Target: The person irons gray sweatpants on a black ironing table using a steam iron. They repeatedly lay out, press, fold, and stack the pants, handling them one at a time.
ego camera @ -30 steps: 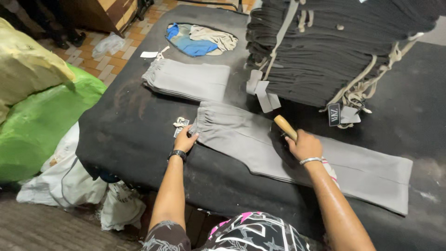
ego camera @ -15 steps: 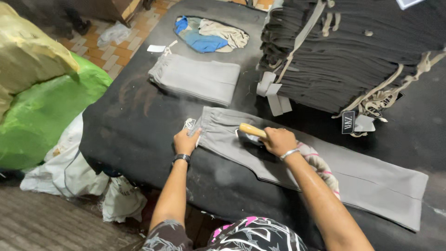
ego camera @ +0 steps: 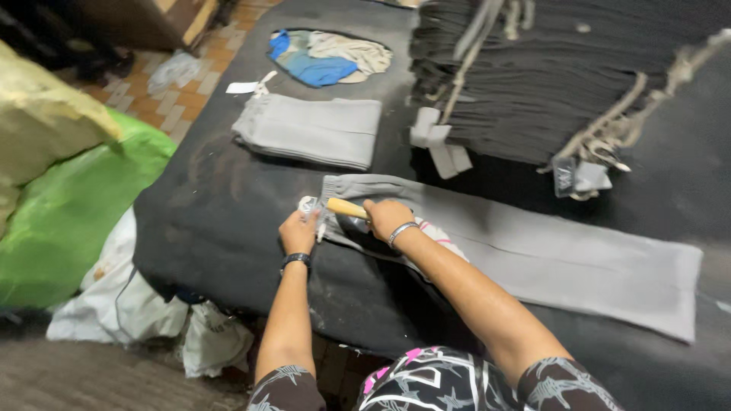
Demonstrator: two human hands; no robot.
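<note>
A pair of grey trousers (ego camera: 548,255) lies flat along a black padded table (ego camera: 213,205), waistband to the left. My right hand (ego camera: 387,217) grips the wooden handle of an iron (ego camera: 346,209) resting on the waistband end. My left hand (ego camera: 298,232) presses on the waistband corner beside a white tag (ego camera: 308,204), just left of the iron. It wears a dark wristband; the right wrist has a bangle.
A folded grey pair of trousers (ego camera: 312,129) lies further back, with blue and beige cloth (ego camera: 327,57) behind it. A tied stack of dark garments (ego camera: 533,76) fills the back right. Green (ego camera: 68,221), yellow (ego camera: 38,114) and white sacks (ego camera: 129,304) stand left of the table on the floor.
My right hand has slid the iron leftward along the trousers to the waistband, ending close to my left hand. The left hand has stayed at the waistband corner.
</note>
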